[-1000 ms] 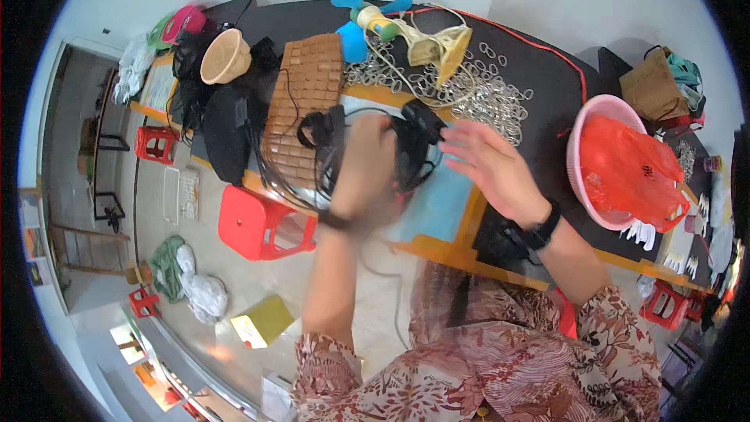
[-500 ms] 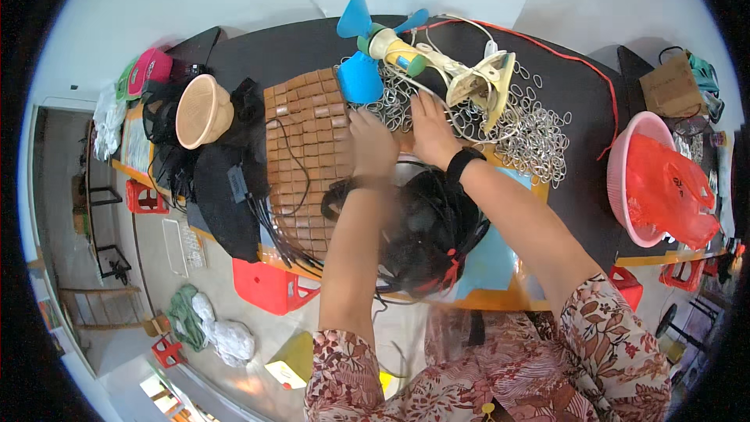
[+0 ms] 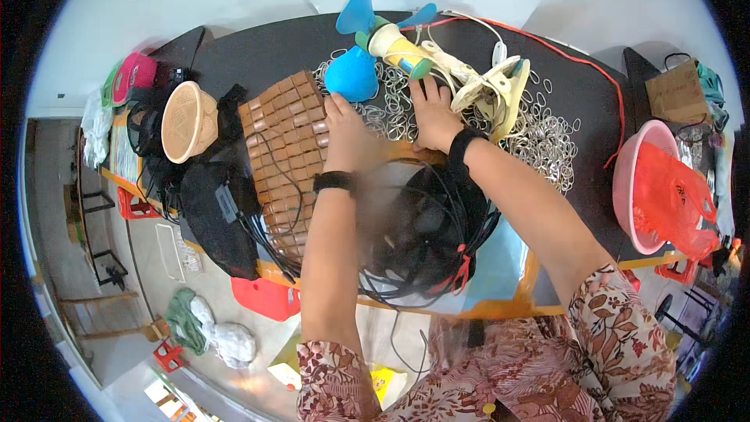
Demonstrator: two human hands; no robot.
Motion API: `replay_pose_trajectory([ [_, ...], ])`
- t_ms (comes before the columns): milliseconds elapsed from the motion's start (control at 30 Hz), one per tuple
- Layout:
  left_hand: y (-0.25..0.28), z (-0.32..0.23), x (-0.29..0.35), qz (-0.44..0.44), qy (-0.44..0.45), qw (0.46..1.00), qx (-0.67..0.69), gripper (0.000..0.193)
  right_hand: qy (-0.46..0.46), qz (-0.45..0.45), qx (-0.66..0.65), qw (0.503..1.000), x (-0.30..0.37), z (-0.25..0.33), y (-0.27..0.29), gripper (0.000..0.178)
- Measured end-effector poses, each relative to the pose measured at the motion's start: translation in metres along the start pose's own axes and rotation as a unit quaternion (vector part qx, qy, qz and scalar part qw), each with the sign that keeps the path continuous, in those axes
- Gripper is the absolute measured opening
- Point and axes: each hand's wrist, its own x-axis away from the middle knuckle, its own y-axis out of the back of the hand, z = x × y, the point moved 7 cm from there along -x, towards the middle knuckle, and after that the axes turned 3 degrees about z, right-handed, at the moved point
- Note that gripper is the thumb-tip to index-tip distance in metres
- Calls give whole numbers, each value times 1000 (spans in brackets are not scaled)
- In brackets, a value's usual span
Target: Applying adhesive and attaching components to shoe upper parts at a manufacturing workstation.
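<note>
My left hand (image 3: 349, 137), fingers stretched out and partly blurred, lies against the right edge of a brown mat of small tiles (image 3: 283, 156). Its fingertips are just below the lower blade of a small fan (image 3: 401, 51) with blue blades and a yellow body. To the right, my right hand (image 3: 434, 116) rests with fingers spread at the edge of a pile of silver metal rings (image 3: 547, 144), close under the fan. Both wrists wear black bands. Below them sits a bundle of black cords and dark material (image 3: 426, 227) with a red tie.
A peach plastic basket (image 3: 190, 121) and black bags (image 3: 215, 207) stand at the left. On the right is a pink basin (image 3: 634, 187) holding a red plastic bag (image 3: 672, 199). A red cord (image 3: 582, 59) crosses the black table (image 3: 266, 47). Red stools (image 3: 266, 297) stand below.
My left hand has moved left with the mat's right edge, and the mat sits further left and more tilted. My right hand's fingers have spread wider. The view has shifted slightly.
</note>
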Motion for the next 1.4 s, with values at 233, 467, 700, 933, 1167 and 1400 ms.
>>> replay_pose_trajectory([
  [233,-12,-9,-6,57,92,991,-81,122,-17,-87,-6,996,-14,0,-9,61],
  [467,-24,8,-10,59,52,997,4,91,40,-29,-68,996,-19,18,-7,87],
  [700,-7,-12,-3,74,76,989,-104,97,1,5,-9,1000,-24,9,-5,126],
  [933,-5,-17,-4,112,1,980,-165,127,4,47,29,998,-21,20,4,126],
  [1167,4,-12,-10,90,42,991,-87,123,38,7,14,999,-21,21,-1,108],
  [1400,1,4,-15,80,3,996,-48,106,36,-93,-25,995,-6,13,-3,62],
])
